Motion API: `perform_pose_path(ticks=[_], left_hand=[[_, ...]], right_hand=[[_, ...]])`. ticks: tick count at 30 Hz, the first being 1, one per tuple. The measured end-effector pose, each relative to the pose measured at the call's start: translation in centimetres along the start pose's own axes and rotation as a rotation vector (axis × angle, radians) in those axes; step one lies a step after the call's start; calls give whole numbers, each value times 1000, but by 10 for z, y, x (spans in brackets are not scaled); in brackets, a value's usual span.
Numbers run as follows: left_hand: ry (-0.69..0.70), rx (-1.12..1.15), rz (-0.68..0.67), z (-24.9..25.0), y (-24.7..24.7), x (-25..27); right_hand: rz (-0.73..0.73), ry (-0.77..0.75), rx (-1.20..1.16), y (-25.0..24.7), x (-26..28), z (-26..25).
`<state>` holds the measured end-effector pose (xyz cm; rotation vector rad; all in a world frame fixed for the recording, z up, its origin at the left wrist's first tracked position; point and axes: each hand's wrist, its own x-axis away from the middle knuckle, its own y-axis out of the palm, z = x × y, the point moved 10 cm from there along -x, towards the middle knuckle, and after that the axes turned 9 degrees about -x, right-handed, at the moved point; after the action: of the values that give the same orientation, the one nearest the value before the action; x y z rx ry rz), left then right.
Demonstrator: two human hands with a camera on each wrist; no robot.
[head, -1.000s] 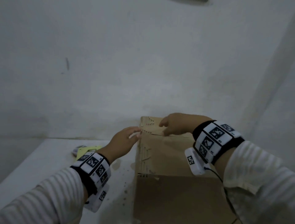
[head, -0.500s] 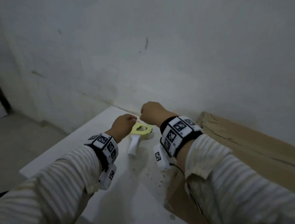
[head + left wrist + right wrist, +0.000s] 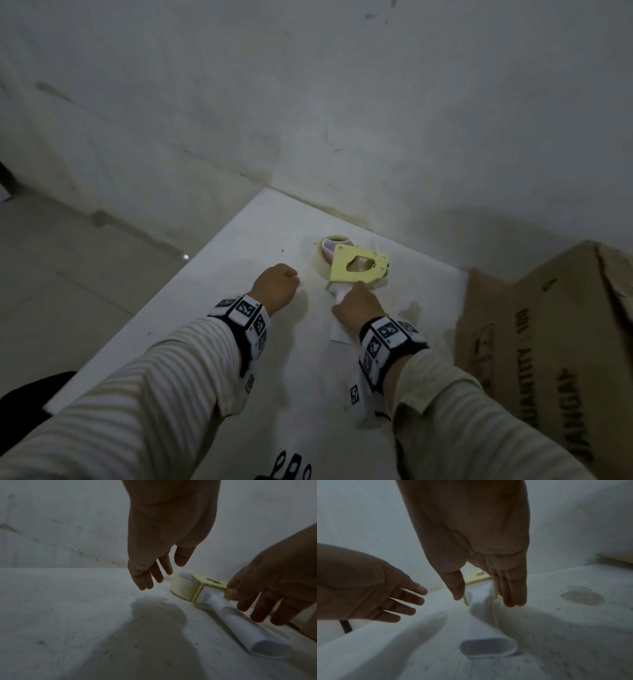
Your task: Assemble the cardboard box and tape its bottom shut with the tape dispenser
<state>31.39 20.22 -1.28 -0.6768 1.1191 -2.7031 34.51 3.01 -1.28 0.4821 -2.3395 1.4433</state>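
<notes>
The tape dispenser (image 3: 356,265), a yellow frame with a tape roll and a white handle (image 3: 231,622), lies flat on the white table (image 3: 239,260) near the wall. My right hand (image 3: 352,294) hovers low over the handle's neck. In the right wrist view its thumb and straight fingers (image 3: 513,595) straddle the handle, and the fingertips touch the yellow frame. My left hand (image 3: 275,291) hangs just left of the roll with relaxed fingers (image 3: 150,577), holding nothing. The brown cardboard box (image 3: 548,342) stands at the right, apart from both hands.
The table's left edge (image 3: 147,315) drops to a tiled floor. A grey wall (image 3: 342,120) runs close behind the dispenser. Stains (image 3: 582,596) mark the tabletop to the right of the handle. Black print shows at the table's near edge.
Both hands have left the box and moved left to the dispenser. The head view swung left and down. My right hand has come down over the handle.
</notes>
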Motion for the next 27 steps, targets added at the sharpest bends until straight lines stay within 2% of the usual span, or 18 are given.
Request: perform_pose_path(ticks=[3, 9, 14, 16, 18, 22, 27], left_hand=[[-12, -18, -43, -7, 9, -24], [15, -91, -94, -12, 23, -46], [52, -73, -114, -6, 18, -55], [38, -24, -137, 0, 16, -56], [-9, 93, -146, 6, 15, -56], [-151, 612, -233, 33, 18, -45], [-103, 1150, -644, 121, 27, -7]], right_hand=[[16, 50, -80, 17, -16, 10], [149, 142, -39, 12, -19, 19], [132, 138, -133, -35, -17, 11], [88, 80, -152, -62, -11, -5], [47, 22, -194, -90, -1, -25], [-36, 0, -476, -148, 33, -49], [-77, -106, -500, -218, 91, -65]])
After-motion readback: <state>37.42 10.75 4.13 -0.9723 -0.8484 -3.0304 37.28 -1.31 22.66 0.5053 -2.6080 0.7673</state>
